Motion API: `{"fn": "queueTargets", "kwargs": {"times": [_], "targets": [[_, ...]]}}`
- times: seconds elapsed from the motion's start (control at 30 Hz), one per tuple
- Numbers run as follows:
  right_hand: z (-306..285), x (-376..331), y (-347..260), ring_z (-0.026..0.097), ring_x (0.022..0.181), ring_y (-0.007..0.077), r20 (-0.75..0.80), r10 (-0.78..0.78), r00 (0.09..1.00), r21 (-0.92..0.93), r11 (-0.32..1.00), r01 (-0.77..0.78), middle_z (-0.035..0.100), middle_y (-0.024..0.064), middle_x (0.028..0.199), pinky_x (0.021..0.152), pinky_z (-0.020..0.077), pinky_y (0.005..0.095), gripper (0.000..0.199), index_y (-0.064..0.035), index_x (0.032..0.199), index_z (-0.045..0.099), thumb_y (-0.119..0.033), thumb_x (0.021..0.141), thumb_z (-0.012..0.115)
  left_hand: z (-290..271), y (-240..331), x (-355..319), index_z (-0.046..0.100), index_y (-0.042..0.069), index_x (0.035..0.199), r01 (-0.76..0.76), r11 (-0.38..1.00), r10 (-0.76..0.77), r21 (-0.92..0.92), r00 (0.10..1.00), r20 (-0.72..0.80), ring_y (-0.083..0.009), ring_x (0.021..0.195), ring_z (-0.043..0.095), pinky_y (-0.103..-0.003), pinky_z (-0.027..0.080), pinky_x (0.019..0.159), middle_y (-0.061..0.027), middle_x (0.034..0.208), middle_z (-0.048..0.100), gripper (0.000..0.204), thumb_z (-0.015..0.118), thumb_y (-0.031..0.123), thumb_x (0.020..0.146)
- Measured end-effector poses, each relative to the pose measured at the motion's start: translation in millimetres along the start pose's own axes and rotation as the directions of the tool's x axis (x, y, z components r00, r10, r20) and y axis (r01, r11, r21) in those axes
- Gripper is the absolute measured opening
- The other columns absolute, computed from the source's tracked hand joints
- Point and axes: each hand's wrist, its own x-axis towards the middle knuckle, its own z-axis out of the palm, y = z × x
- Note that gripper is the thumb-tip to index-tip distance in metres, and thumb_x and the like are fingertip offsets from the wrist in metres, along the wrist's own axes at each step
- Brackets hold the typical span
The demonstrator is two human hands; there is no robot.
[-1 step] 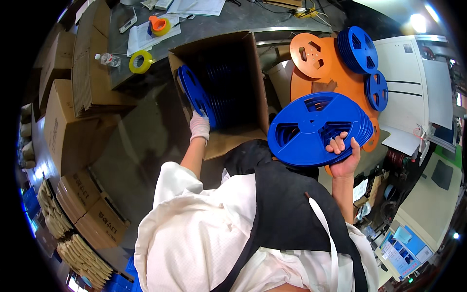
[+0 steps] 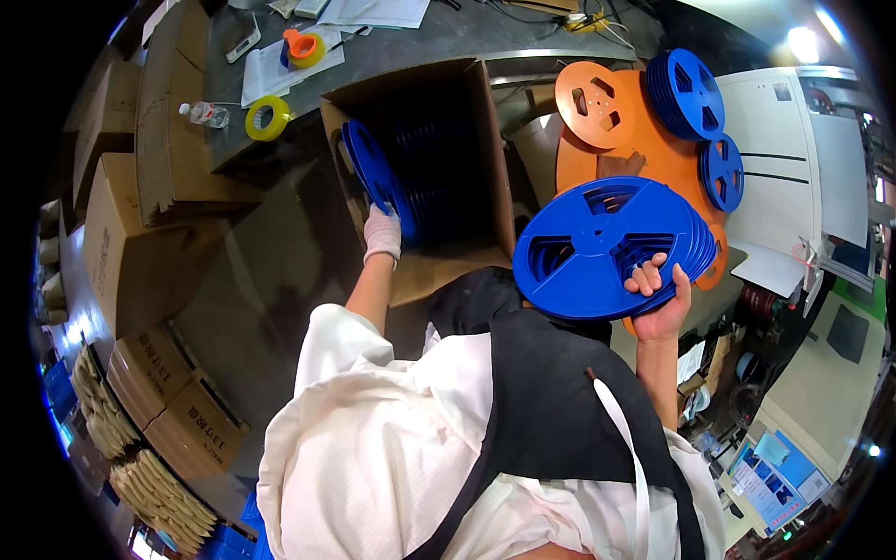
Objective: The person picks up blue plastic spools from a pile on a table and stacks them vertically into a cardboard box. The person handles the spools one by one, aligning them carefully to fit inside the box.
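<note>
The left hand [image 2: 382, 233], in a white glove, reaches into an open brown cardboard box [image 2: 495, 177] and grips the rim of an upright blue plastic reel [image 2: 366, 168], the nearest of a row of such reels standing on edge inside the box. The right hand [image 2: 661, 297], bare, is clenched around the lower edge of a stack of round blue plastic reels [image 2: 607, 245], thumb on the top face and fingers [image 2: 653, 276] curled over the rim, holding the stack tilted above the person's black apron [image 2: 551, 411]. Behind this stack lie large flat orange plastic reels [image 2: 597, 98], with two smaller groups of blue reels [image 2: 683, 91] set on and beside them. On the grey desk [image 2: 411, 47] beyond the box sit a yellow roll of tape [image 2: 267, 119], an orange tape dispenser [image 2: 302, 45], a clear plastic bottle [image 2: 205, 114] and white sheets of paper [image 2: 373, 11]. Flattened and closed brown cardboard cartons [image 2: 131, 243] are stacked to the left.
</note>
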Motion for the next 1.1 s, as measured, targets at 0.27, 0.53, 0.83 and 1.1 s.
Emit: {"fn": "queueTargets", "kwargs": {"times": [0.27, 0.53, 0.83, 1.1], "targets": [[-5.7, -3.6, -0.5, 0.045, 0.063, 0.0129, -0.005, -0.003, 1.0, 0.011, 1.0, 0.003, 0.048, 0.0, 0.068, 0.069, 0.043, 0.0325, 0.026, -0.0077, 0.103, 0.058, -0.031, 0.091, 0.054, 51.6, -20.4, 48.6, 0.061, 0.011, 0.102, -0.152, 0.983, 0.16, -0.106, 0.984, 0.079, -0.0373, 0.089, 0.065, -0.045, 0.05, 0.079, -0.0185, 0.091, 0.069, 0.024, 0.06, 0.029, 0.087], [3.0, -11.1, 1.4, 0.041, 0.052, 0.0112, 0.073, -0.04, 0.997, -0.027, 0.999, 0.042, 0.046, -0.0006, 0.059, 0.059, 0.0386, 0.03, 0.025, -0.0081, 0.09, 0.052, -0.032, 0.088, 0.057, 25.1, 28.8, 7.3, 0.012, 0.008, 0.151, -0.174, 0.984, 0.167, 0.022, 0.966, 0.196, -0.0392, 0.134, 0.037, -0.039, 0.036, 0.109, -0.0234, 0.149, 0.032, 0.092, 0.069, 0.024, 0.08], [14.5, -7.5, -17.7, 0.045, 0.039, 0.0084, 0.52, -0.021, 0.854, 0.125, 0.991, -0.051, 0.047, -0.0036, 0.049, 0.046, 0.0387, 0.0238, 0.038, -0.009, 0.084, 0.048, -0.045, 0.09, 0.06, -38.7, 169.0, -116.3, 0.044, 0.007, 0.14, -0.878, 0.432, 0.853, -0.205, 0.472, -0.225, -0.0455, 0.135, 0.031, -0.048, 0.027, 0.112, -0.0243, 0.143, 0.04, 0.057, 0.056, 0.031, 0.09], [35.2, -8.6, 1.2, 0.045, 0.04, 0.0078, 0.599, 0.136, 0.789, 0.05, 0.977, -0.206, 0.046, -0.0041, 0.05, 0.047, 0.0371, 0.0231, 0.047, -0.0095, 0.083, 0.048, -0.055, 0.089, 0.06, -72.7, 250.5, -235.2, 0.039, -0.001, 0.139, -0.961, 0.062, 0.996, -0.269, 0.042, 0.08, -0.0417, 0.134, 0.035, -0.051, 0.021, 0.114, -0.0265, 0.14, 0.04, 0.076, 0.06, 0.04, 0.079]]}}
